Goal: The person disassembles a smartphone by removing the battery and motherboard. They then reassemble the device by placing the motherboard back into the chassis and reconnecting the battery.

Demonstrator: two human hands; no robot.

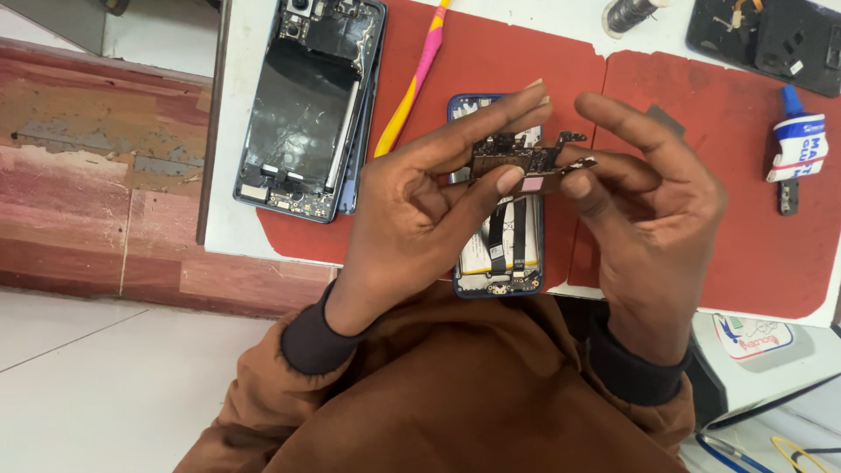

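Right at the centre of the frame, both hands meet over a small dark circuit board (519, 158), held up above the table. The left hand (420, 206) pinches the board's left end, thumb tip pressed against its lower edge and the forefinger and middle finger stretched out along its top. The right hand (653, 206) grips the right end between thumb and a curled finger, the other fingers loosely bent above. The board's long axis runs nearly level across the frame, left to right, with a thin arm jutting toward the upper right and a small pinkish patch near its lower right corner.

Directly beneath the hands lies an opened blue-framed phone (498, 254), its long axis running top to bottom, black flex strips showing over a pale battery. It rests on a red mat (491, 61). In the upper left of the frame another opened phone (308, 109) lies lengthwise, tilted slightly, partly on the mat and partly on the white table (229, 223). A pink and yellow tool (412, 83) slants between the two phones. At the right edge stands a small white glue bottle (799, 140) with a blue cap, and a dark phone back (771, 39) sits in the upper right corner. Brown sleeves with dark cuffs fill the bottom of the frame.
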